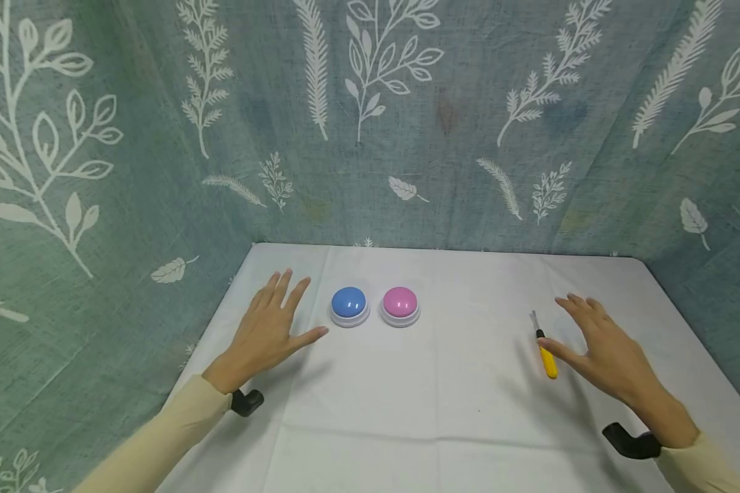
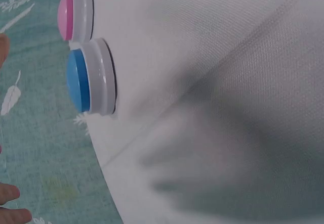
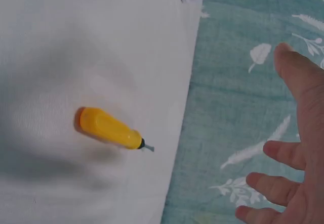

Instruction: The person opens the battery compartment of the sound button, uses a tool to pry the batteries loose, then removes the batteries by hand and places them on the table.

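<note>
My left hand [image 1: 262,332] hovers over the left side of the table with its fingers spread, holding nothing. Just right of its thumb stands a blue push button [image 1: 348,302] on a white round base. Beside that one is a pink push button [image 1: 400,302] of the same shape. Over the right side my right hand [image 1: 610,352] is spread too, with nothing in it. Beneath its thumb lies a screwdriver [image 3: 109,129] with a yellow handle, its metal shaft pointing toward the table's far edge. In the head view the thumb overlaps part of the handle.
A white cloth covers the table [image 1: 370,411], with faint fold lines across it. Green fabric [image 1: 444,137] with white leaf prints hangs behind the table and along both sides. Each wrist wears a black camera mount [image 1: 632,441].
</note>
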